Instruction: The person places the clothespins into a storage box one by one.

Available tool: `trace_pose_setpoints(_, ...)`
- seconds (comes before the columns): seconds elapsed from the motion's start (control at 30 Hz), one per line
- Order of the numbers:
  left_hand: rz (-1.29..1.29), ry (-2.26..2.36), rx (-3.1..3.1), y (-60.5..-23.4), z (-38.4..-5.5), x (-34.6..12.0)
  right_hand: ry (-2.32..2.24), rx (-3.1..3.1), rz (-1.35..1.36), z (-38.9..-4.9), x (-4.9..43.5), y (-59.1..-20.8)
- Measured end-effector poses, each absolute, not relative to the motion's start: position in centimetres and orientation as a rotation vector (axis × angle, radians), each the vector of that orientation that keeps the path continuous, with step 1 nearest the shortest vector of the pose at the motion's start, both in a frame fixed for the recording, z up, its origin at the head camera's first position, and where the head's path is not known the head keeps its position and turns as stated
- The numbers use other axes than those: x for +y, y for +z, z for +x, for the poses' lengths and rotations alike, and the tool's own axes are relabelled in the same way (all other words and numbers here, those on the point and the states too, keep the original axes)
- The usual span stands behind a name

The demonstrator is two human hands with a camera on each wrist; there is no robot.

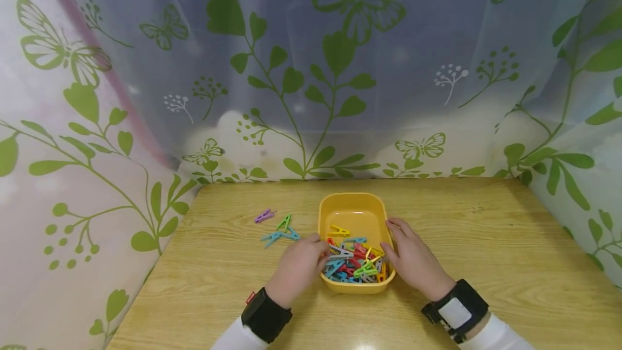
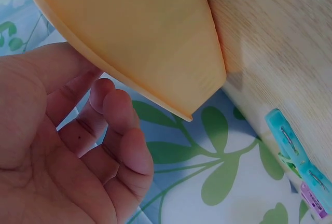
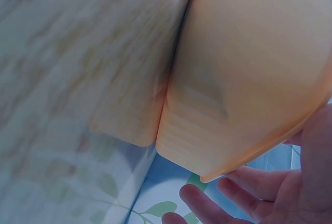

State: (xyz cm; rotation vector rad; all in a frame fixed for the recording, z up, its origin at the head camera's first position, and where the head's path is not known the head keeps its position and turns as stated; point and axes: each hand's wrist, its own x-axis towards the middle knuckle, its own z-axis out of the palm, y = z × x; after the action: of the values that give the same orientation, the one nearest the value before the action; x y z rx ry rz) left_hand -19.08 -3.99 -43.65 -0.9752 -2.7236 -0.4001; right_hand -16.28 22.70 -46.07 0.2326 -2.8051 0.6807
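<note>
A yellow plastic box [image 1: 352, 286] stands on the table, its near half heaped with small clothespins [image 1: 357, 266] in red, blue, green, grey and yellow. My left hand [image 1: 300, 264] is at its left side, thumb and index finger over the rim; their tips are partly hidden. The left wrist view shows the other fingers [image 2: 137, 156] curled below that rim [image 2: 124, 86]. On the right side, my right hand [image 1: 419, 259] holds the rim, thumb on the inner side and fingers along the outside. In the right wrist view some fingertips [image 3: 194, 195] hang apart from the box.
Left of the box lie a purple clothespin [image 1: 264, 216], a green one [image 1: 284, 223] and blue ones [image 1: 273, 238]. A wood-grain table [image 1: 486, 242] bears everything. Curtains with a leaf and butterfly print [image 1: 340, 123] hang along its back and sides.
</note>
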Motion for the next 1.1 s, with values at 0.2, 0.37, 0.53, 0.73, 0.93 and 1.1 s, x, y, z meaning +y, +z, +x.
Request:
trace_pose_setpoints(0.2,-0.949,-0.421,-2.766,-43.6,-19.0,-4.0,0.677,-2.799,0.242,-16.3,22.7,-46.0)
trace_pose_setpoints(0.37,-0.92,-0.439,-2.794,-43.4,-19.0,-4.0,0.68,-2.795,0.248,-16.3,22.7,-46.0)
trace_pose_setpoints(0.53,-0.865,-0.493,-2.805,-43.2,-19.0,-4.1,0.687,-2.805,0.243,-16.3,22.7,-45.9)
trace_pose_setpoints(0.73,-0.772,-0.53,-2.756,-42.6,-19.5,-5.0,0.692,-2.824,0.236,-16.2,22.8,-45.9)
trace_pose_setpoints(0.93,-0.7,-0.542,-2.719,-42.2,-21.0,-6.7,0.689,-2.816,0.24,-16.3,22.8,-45.8)
trace_pose_setpoints(1.1,-0.562,-0.6,-2.745,-42.9,-23.3,-8.8,0.685,-2.805,0.246,-16.3,22.8,-45.9)
